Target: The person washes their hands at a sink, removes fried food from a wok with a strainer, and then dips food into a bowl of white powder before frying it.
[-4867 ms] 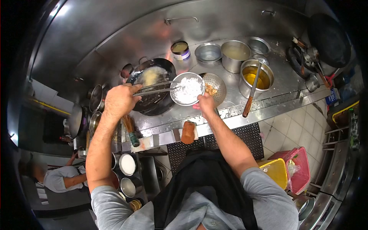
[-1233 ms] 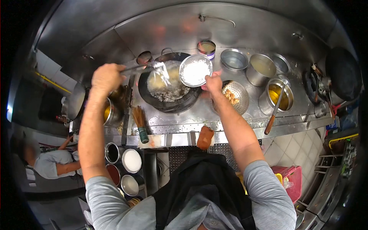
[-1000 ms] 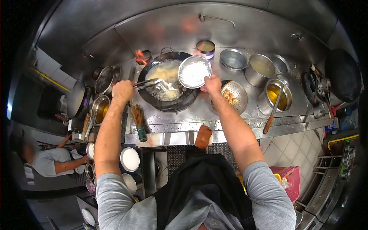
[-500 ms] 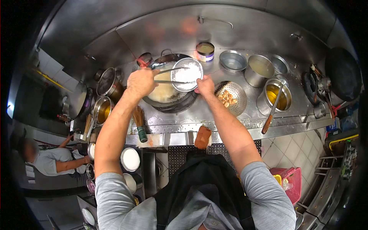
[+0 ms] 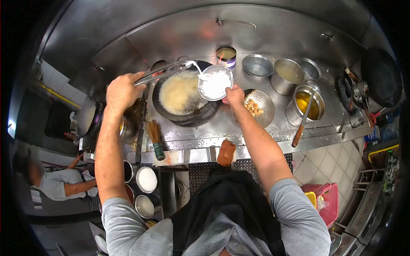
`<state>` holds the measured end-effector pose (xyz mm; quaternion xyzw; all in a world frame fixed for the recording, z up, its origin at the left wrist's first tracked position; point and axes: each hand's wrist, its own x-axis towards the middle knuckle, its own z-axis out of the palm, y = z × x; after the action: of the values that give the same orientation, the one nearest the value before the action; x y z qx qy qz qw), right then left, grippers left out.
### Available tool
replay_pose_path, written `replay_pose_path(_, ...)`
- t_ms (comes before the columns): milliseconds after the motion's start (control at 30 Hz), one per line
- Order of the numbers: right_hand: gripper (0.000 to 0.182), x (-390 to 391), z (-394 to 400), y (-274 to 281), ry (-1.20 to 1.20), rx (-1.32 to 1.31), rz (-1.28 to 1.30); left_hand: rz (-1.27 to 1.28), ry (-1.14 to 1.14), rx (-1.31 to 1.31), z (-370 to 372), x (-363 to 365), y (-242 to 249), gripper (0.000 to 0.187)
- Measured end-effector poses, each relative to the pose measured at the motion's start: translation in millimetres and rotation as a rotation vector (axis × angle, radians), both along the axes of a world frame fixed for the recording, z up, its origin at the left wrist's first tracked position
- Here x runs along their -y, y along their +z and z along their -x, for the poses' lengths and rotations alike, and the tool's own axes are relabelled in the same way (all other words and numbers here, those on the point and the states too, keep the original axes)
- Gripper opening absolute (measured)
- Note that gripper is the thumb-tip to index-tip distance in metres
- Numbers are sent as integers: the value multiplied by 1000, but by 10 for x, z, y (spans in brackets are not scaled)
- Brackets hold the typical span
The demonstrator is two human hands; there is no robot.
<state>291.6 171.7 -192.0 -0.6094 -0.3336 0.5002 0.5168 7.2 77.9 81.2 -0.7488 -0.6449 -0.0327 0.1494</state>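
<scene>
My left hand (image 5: 123, 93) is closed round a pair of metal tongs (image 5: 162, 71). At their tips, a white-coated strip (image 5: 195, 65) hangs in an arc down to the bowl. My right hand (image 5: 233, 94) grips the rim of a metal bowl (image 5: 232, 77), tilted to the left. Thick white batter (image 5: 215, 84) lies in it. Beneath and left of the bowl is a black wok (image 5: 171, 116) with pale, foaming oil (image 5: 181, 93). Browned fried pieces (image 5: 253, 107) rest in a perforated strainer (image 5: 265, 111) by my right forearm.
Along the back stand an open tin (image 5: 226, 62) and several metal pots. A ladle (image 5: 304, 119) leans across an oil pot (image 5: 314, 121). A bamboo brush (image 5: 156, 138) and a brown cloth (image 5: 226, 153) lie near the front edge. Another person (image 5: 66, 183) is at far left.
My left hand and the tongs have moved left, drawing the coated strip out of the bowl. My right hand and the bowl have shifted slightly right.
</scene>
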Motion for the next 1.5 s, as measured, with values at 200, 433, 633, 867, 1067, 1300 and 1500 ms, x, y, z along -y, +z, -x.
replay_pose_path(200, 21, -45, -155, -3, 23, 81, 35, -60, 129, 180, 196, 166, 290, 42)
replay_pose_path(433, 22, -60, -85, 104, 41, 121, 31, -107, 219, 156, 322, 273, 373, 42)
replay_pose_path(633, 16, -158, 3, -15, 3, 144, -81, 74, 149, 93, 432, 148, -434, 40)
replay_pose_path(867, 13, -15, 55, 174, 14, 118, -83, 123, 141, 6, 363, -3, -1185, 37)
replay_pose_path(1067, 19, 88, 51, 239, 78, 145, -62, 24, -82, 76, -192, 61, -737, 40)
replay_pose_path(1300, 20, 45, 114, 140, 122, 197, -94, 156, -126, -1, -529, -178, -775, 37)
replay_pose_path(1500, 20, 50, 53, 107, 24, 42, 0, 40, -138, 78, -317, -47, -500, 35)
